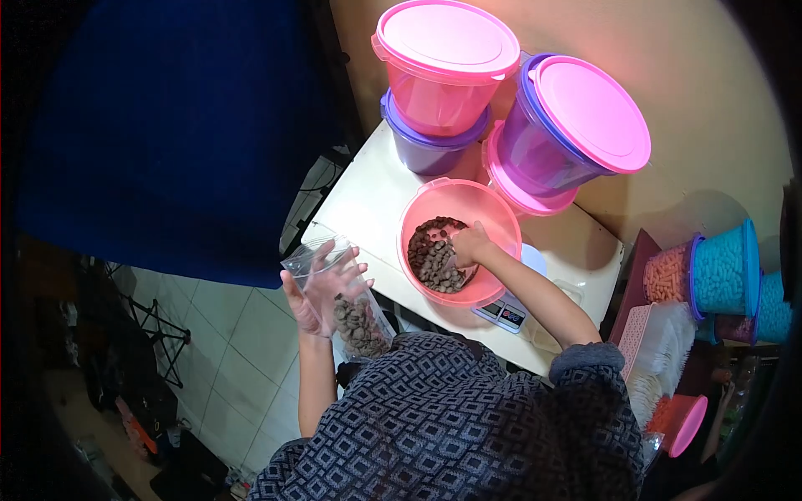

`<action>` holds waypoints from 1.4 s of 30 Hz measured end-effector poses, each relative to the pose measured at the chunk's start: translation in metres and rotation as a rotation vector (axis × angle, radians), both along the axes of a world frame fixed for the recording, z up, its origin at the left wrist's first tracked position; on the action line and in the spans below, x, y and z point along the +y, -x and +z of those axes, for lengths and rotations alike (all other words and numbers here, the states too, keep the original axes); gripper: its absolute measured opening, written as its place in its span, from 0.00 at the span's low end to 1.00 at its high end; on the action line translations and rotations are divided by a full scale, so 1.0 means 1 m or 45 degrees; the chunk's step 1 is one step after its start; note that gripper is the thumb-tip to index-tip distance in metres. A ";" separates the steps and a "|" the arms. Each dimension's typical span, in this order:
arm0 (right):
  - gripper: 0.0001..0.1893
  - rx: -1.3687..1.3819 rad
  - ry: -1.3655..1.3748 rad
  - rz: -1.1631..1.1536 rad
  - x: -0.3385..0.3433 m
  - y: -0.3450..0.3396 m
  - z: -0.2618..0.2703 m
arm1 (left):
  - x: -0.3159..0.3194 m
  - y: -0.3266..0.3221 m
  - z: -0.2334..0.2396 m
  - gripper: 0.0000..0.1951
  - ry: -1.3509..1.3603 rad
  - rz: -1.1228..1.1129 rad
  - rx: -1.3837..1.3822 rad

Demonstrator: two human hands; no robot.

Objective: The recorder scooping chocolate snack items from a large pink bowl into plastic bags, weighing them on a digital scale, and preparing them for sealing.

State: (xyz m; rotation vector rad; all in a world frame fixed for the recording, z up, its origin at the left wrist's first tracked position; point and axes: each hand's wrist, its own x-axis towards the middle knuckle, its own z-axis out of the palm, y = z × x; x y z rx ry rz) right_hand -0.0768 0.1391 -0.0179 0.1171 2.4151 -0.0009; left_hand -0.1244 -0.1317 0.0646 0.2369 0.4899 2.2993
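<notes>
My left hand (316, 294) holds a clear zip bag (317, 260) from behind, its spread fingers showing through the plastic. Small brown pieces (360, 325), perhaps cereal or snacks, fill the lower part of the bag. My right hand (470, 245) reaches down into a round pink plastic tub (495, 210). More brown pieces (438, 260) lie on the tub's bottom, against my right fingers. Those fingertips are partly hidden, and whether they grip a scoop or some pieces cannot be made out. A white digital kitchen scale (501, 311) shows beneath the tub's edge.
Stacked lidded tubs, pink (448, 94) and purple (539, 138), stand at the back of the white table (357, 206). To the right, a turquoise-lidded tub (723, 269) and a stack of clear bags (664, 332) sit close. A blue cloth (169, 138) hangs at left.
</notes>
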 end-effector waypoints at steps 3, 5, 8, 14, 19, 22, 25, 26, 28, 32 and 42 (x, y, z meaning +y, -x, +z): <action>0.14 0.027 0.103 -0.060 0.007 0.002 -0.005 | -0.001 -0.002 0.000 0.39 0.071 -0.032 0.020; 0.12 0.086 0.191 -0.120 0.013 0.001 -0.007 | -0.002 -0.005 -0.001 0.40 0.175 -0.040 0.028; 0.10 0.208 0.445 -0.285 0.017 0.000 -0.012 | -0.003 -0.004 -0.004 0.41 0.238 -0.085 0.073; 0.05 0.328 0.761 -0.503 0.020 0.001 -0.015 | -0.001 -0.003 0.000 0.40 0.366 -0.216 0.134; 0.04 0.318 0.978 -0.658 0.031 -0.002 -0.029 | 0.002 0.008 0.004 0.40 0.478 -0.339 0.215; 0.05 0.245 1.226 -0.699 0.031 -0.002 -0.025 | 0.005 0.014 0.007 0.41 0.527 -0.374 0.256; 0.05 0.280 1.142 -0.686 0.031 -0.004 -0.024 | 0.012 0.019 0.012 0.41 0.620 -0.396 0.325; 0.05 0.337 1.150 -0.665 0.032 -0.005 -0.026 | 0.015 0.021 0.014 0.41 0.650 -0.399 0.340; 0.05 0.410 1.151 -0.664 0.038 -0.010 -0.030 | 0.021 0.027 0.015 0.41 0.674 -0.426 0.368; 0.05 0.339 1.127 -0.807 0.043 -0.014 -0.009 | 0.029 0.041 0.014 0.40 0.596 -0.518 0.390; 0.05 0.613 1.148 -0.696 0.053 -0.031 0.095 | 0.075 0.050 0.025 0.40 0.625 -0.748 0.369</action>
